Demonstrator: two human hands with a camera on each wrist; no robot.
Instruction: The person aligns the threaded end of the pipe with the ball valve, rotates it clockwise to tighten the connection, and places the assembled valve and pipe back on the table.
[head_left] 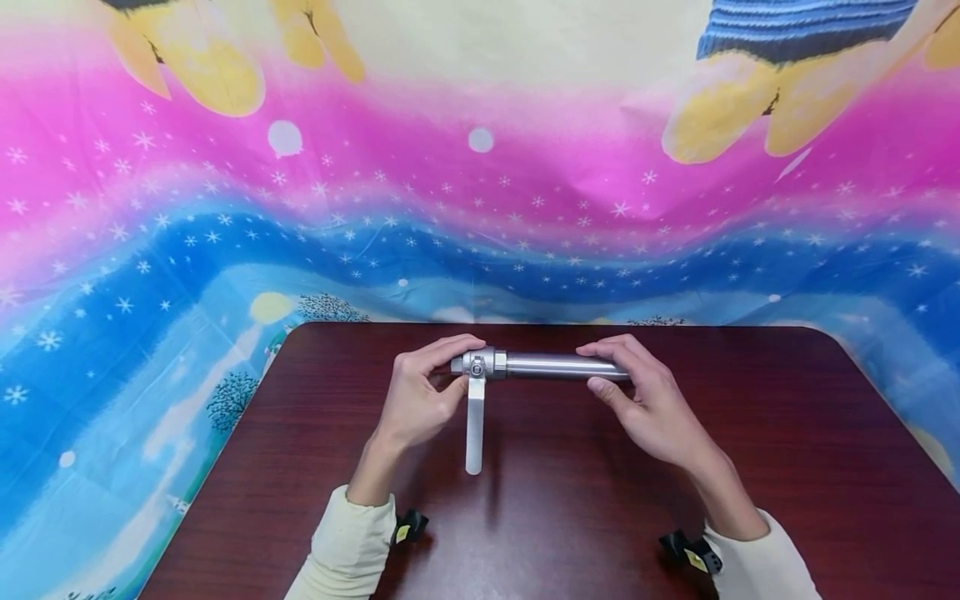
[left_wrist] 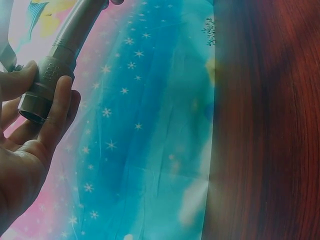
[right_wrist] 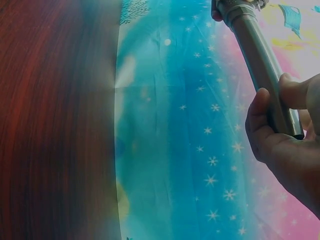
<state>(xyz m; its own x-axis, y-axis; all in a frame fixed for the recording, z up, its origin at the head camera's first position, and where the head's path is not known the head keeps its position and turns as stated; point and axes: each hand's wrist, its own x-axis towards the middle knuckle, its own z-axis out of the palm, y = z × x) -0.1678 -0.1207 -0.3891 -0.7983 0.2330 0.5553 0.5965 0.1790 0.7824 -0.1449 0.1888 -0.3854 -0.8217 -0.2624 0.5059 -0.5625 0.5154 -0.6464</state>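
Note:
A steel ball valve [head_left: 489, 362] is joined to a smooth metal pipe [head_left: 555, 365], and the two lie level across the head view. The valve's flat lever handle [head_left: 476, 425] points down toward the person. My left hand [head_left: 423, 392] grips the valve body at its free end, thumb on the near side and fingers on the far side. In the left wrist view the valve's open threaded end [left_wrist: 34, 107] shows between thumb and fingers. My right hand [head_left: 652, 404] holds the far end of the pipe, and the right wrist view shows thumb and fingers pinching the pipe [right_wrist: 262, 70].
A dark red-brown wooden table [head_left: 570, 517] with rounded corners lies under the hands. Behind it hangs a printed cloth [head_left: 450, 192] with snowflakes in pink and blue. Black wrist straps [head_left: 690, 552] sit by the cream sleeves [head_left: 345, 533].

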